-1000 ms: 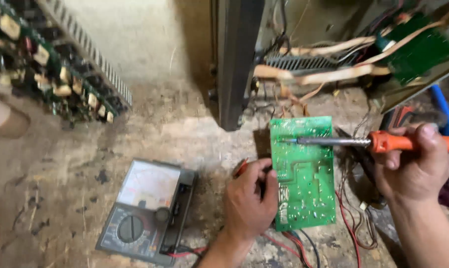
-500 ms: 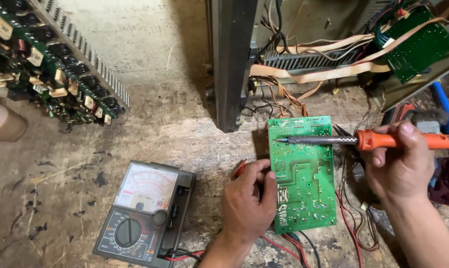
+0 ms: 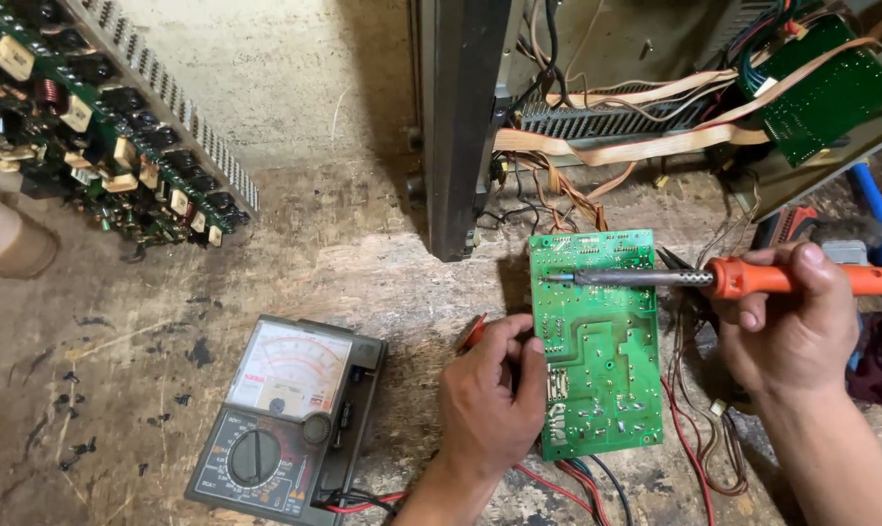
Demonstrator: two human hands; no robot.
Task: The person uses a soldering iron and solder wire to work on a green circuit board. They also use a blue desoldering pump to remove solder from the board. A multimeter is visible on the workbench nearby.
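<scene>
A green circuit board (image 3: 597, 341) lies solder side up on the worn, stained desk (image 3: 295, 263), just in front of an opened dark metal chassis (image 3: 465, 117); the left hand (image 3: 485, 399) rests at the board's left edge, fingers curled and pressed against that edge, with something small and red showing just behind the fingertips, too hidden to tell what it is; the right hand (image 3: 787, 326) is closed around the orange handle of a soldering iron (image 3: 655, 278), which lies roughly level across the upper part of the board, its metal tip touching or all but touching the board near the upper left corner; thin red and black wires (image 3: 689, 448) trail from the board's right and lower edges over the desk; to the left of the left hand, near but apart from it, sits an analogue multimeter (image 3: 290, 419) with a pale dial face and a round black selector knob, a red lead running from its lower end; farther off at the upper left a long circuit board packed with components (image 3: 100, 146) lies tilted beside a ribbed heat sink; behind the chassis, flat ribbon cables (image 3: 636, 146) run to another green board (image 3: 825, 93) at the upper right; a blue object (image 3: 874, 209) shows at the right edge, partly hidden by the right hand
</scene>
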